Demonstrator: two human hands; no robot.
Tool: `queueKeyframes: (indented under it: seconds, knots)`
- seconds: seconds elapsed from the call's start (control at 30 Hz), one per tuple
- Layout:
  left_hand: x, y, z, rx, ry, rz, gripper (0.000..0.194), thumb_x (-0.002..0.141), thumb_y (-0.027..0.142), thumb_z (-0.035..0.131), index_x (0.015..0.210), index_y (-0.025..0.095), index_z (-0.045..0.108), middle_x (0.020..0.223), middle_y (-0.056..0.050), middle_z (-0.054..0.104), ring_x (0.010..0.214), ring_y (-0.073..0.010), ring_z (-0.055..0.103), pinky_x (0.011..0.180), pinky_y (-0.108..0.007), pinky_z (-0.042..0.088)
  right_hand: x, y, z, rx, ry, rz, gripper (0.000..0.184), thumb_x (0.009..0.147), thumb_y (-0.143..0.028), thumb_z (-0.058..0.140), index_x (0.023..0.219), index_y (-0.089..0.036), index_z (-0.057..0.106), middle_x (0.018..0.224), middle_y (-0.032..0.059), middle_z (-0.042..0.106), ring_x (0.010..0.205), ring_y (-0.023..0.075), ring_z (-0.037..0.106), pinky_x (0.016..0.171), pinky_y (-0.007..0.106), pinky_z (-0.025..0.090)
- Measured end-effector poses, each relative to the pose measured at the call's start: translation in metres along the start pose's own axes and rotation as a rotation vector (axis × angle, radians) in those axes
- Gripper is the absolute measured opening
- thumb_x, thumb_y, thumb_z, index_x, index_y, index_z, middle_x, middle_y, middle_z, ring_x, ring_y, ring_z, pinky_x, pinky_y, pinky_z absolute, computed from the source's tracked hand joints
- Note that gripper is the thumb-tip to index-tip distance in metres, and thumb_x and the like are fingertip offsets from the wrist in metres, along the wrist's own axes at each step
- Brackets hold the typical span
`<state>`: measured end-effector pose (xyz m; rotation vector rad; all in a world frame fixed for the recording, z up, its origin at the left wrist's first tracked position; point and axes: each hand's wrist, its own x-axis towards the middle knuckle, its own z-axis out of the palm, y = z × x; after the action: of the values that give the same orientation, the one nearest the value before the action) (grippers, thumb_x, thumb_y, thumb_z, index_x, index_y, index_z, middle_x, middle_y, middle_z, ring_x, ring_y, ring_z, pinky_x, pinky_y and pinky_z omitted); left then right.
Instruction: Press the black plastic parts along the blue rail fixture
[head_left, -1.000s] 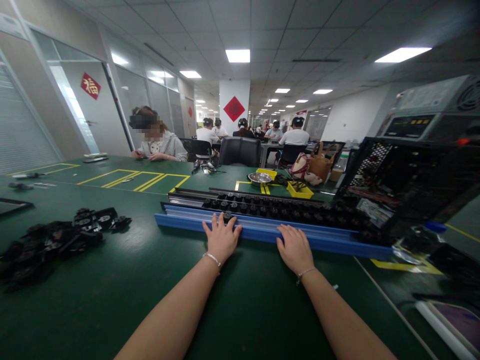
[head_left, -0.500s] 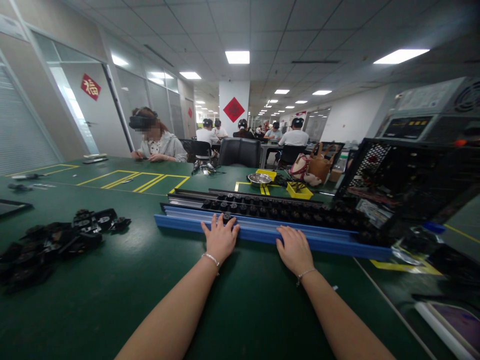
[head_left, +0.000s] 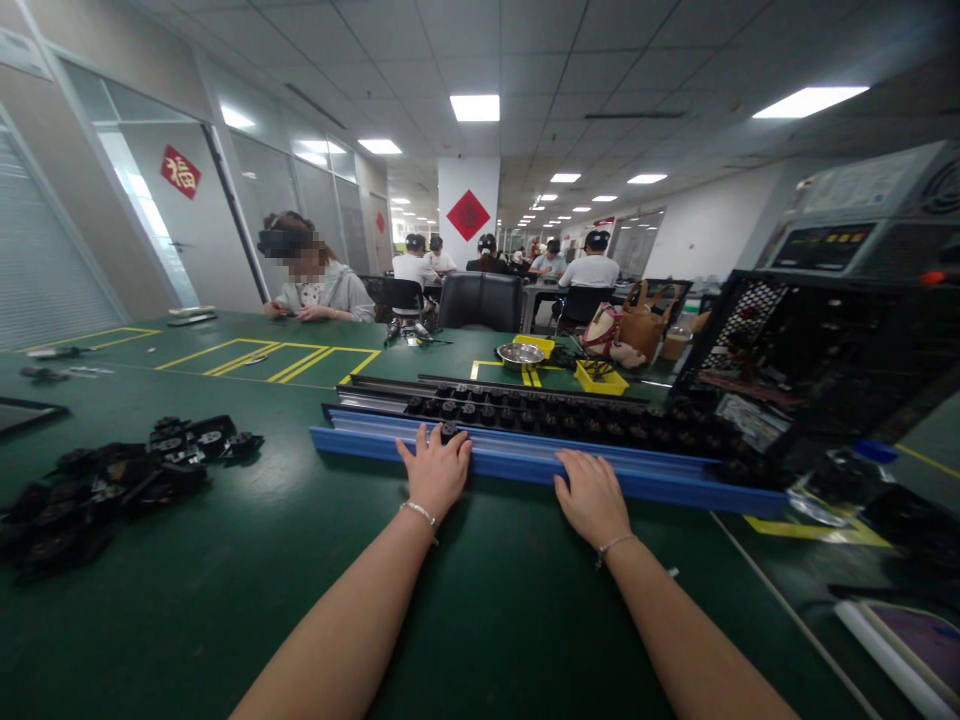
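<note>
A long blue channel-shaped rail point(head_left: 517, 468) lies across the green table in front of me. My left hand point(head_left: 435, 472) rests over its near edge, fingers spread, fingertips at a small black round part point(head_left: 448, 431) in the channel. Whether the fingertips press on that part I cannot tell. Farther right, my right hand point(head_left: 592, 492) lies on the near wall of the same rail, fingers stretched forward and thumb apart. Just behind the rail, several black wheel-like parts point(head_left: 517, 412) stand in rows between dark metal strips.
To the left lies a pile of black parts point(head_left: 112, 480). An open computer case point(head_left: 810, 350) stands at the right, near a clear plastic bag point(head_left: 832, 490). Beyond the rails are a metal bowl point(head_left: 521, 354) and a yellow tray point(head_left: 601, 378). A person point(head_left: 322, 285) sits across the table.
My left hand has slid slightly left along the rail, and the small black round part at its fingertips has shifted left too. The right hand stays almost in place.
</note>
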<state>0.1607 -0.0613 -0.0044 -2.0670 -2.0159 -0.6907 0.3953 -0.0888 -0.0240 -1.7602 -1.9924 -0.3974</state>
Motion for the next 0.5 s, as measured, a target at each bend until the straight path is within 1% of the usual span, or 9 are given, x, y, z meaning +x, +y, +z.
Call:
queueKeyframes:
  seconds: [0.27,0.5]
  knots:
    - [0.0013,-0.001,-0.0052,0.002,-0.036,-0.04,0.043,0.091,0.047,0.027,0.12,0.04,0.057,0.136,-0.006,0.047,0.132,-0.033,0.028,0.102,-0.068,0.009,0.0004,-0.0004,-0.0009,0.0,0.013,-0.009,0.036,0.084,-0.024,0.041,0.115,-0.018,0.058,0.119,0.0078,0.061,0.113,0.0216,0.05,0.104,0.042,0.025]
    - [0.0026,-0.0051,-0.001,0.002,0.009,-0.047,0.043,0.091,0.047,0.025,0.117,0.04,0.059,0.133,-0.006,0.051,0.131,-0.0334,0.029,0.1,-0.069,0.01,0.0002,-0.0003,-0.0011,-0.011,0.0,-0.003,0.036,0.083,-0.024,0.042,0.115,-0.017,0.057,0.12,0.0071,0.061,0.113,0.0211,0.049,0.104,0.041,0.024]
